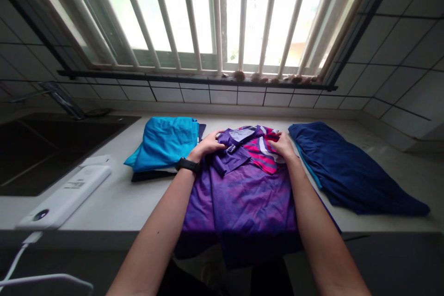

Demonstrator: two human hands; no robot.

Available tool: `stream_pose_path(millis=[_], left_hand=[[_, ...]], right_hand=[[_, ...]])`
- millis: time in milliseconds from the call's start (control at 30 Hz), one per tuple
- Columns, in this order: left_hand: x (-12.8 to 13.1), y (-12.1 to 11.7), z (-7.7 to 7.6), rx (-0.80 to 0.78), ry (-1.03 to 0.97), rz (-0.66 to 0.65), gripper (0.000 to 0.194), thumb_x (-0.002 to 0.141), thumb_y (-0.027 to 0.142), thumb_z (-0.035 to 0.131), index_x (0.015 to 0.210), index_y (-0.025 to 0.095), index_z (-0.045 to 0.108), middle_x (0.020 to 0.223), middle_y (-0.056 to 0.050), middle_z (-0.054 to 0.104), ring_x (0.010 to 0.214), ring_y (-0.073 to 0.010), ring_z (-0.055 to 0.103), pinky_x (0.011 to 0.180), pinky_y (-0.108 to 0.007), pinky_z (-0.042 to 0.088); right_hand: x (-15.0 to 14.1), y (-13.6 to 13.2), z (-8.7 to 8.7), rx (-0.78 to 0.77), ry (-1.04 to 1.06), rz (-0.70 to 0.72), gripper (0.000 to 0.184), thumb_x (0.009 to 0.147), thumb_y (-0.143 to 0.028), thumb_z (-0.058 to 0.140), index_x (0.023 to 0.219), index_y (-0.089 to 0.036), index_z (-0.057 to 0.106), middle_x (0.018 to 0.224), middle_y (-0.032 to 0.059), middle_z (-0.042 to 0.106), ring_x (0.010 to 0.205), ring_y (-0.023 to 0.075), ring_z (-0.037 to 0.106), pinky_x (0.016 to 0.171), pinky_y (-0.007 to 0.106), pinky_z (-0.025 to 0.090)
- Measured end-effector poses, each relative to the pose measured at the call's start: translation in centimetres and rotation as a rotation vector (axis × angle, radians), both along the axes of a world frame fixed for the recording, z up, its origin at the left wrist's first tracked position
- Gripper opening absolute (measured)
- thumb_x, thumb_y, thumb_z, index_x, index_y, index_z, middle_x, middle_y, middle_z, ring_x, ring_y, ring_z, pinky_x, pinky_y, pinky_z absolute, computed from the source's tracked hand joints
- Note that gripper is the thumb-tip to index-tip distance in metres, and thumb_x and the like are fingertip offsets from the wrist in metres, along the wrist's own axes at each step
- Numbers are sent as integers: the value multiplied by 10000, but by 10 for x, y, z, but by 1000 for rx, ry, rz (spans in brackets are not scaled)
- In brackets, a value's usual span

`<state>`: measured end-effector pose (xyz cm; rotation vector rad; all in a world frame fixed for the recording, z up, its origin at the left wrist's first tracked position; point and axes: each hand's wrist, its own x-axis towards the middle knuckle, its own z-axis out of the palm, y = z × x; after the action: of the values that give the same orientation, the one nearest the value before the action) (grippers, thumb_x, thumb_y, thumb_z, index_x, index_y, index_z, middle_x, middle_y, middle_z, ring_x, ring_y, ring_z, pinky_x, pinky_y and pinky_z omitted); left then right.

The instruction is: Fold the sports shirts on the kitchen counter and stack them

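Note:
A purple shirt lies before me on the counter, its lower end hanging over the front edge. Its collar is at the far end, and a pink-and-purple striped sleeve is laid inward on the right. With thumb and fingers, my left hand pinches the shirt's left shoulder; a black band circles that wrist. At the opposite shoulder, my right hand grips the fabric beside the striped sleeve. Some fingertips of both hands are hidden by cloth.
Folded bright blue clothing sits left of the shirt, dark cloth under it. Navy clothing lies on the right. A white power bank with a cable rests near a dark sink. Behind the counter is a barred window.

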<state>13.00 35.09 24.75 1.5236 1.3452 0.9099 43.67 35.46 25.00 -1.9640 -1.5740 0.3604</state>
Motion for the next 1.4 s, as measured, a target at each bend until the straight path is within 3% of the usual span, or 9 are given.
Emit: stream_pose_path(millis=[100, 233, 400, 533, 633, 800, 967, 1133, 1400], left_hand=[[2, -2, 2, 58, -3, -46, 896, 570, 62, 707, 1447, 121, 535, 976, -82, 781, 863, -235, 745, 724, -307, 605], [8, -9, 8, 313, 163, -21, 785, 589, 0, 579, 1353, 151, 673, 1060, -73, 796, 982, -232, 744, 891, -328, 599], [8, -19, 13, 585, 321, 136, 488, 654, -4, 530, 979, 195, 835, 997, -49, 763, 947, -189, 699, 948, -312, 579], [3, -25, 16, 750, 255, 364, 517, 678, -9, 502, 1036, 203, 809, 959, -35, 706, 915, -168, 678, 915, -289, 573], [-1, -28, 19, 726, 238, 403, 662, 642, -23, 495, 1220, 208, 722, 845, 3, 693, 881, -156, 696, 895, -266, 563], [2, -32, 19, 430, 326, 134, 592, 687, 80, 559, 1266, 176, 641, 887, -24, 793, 877, -195, 739, 869, -295, 570], [3, -36, 17, 305, 446, -190, 489, 704, 243, 653, 1188, 184, 690, 1137, -83, 802, 1077, -264, 741, 979, -350, 558], [-8, -35, 20, 317, 420, -340, 511, 661, 205, 684, 1169, 190, 726, 1145, -68, 786, 1073, -249, 728, 983, -340, 558], [13, -37, 27, 554, 493, 175, 326, 659, -16, 498, 692, 206, 735, 848, -63, 735, 943, -230, 662, 923, -348, 550]], right_hand=[[0, 3, -4, 33, 38, -2, 781, 800, -415, 776, 1458, -77, 524, 1304, 224, 714, 1222, 323, 679, 936, 331, 530], [0, 6, -6, -4, 41, 45, 341, 849, -465, 696, 979, -154, 746, 959, 137, 793, 1014, 314, 739, 810, 311, 522], [1, 5, 6, 251, 85, -20, 88, 795, -198, 602, 711, -219, 617, 783, 66, 747, 789, 223, 694, 773, 289, 494], [-3, 0, 16, 511, 187, 58, 193, 781, -125, 468, 818, -209, 638, 1010, 93, 779, 747, 191, 655, 810, 309, 522], [-8, -6, 14, 447, 192, 162, 475, 732, -93, 506, 1176, -178, 653, 1201, 112, 756, 805, 198, 682, 861, 334, 547], [-12, -12, 5, 156, 20, 309, 682, 748, -205, 713, 1418, -169, 590, 1261, 130, 738, 1123, 289, 699, 995, 366, 522], [-10, -13, 5, 18, -134, 454, 245, 810, -201, 663, 1033, -190, 764, 1052, 79, 790, 989, 240, 714, 885, 287, 502], [-6, -8, 7, 137, -128, 283, 128, 715, -109, 546, 719, -214, 619, 765, 26, 699, 743, 181, 612, 699, 249, 428], [-13, -20, 23, 144, 33, 180, 227, 732, -239, 499, 570, -268, 343, 535, -44, 421, 629, 164, 457, 633, 262, 366]])
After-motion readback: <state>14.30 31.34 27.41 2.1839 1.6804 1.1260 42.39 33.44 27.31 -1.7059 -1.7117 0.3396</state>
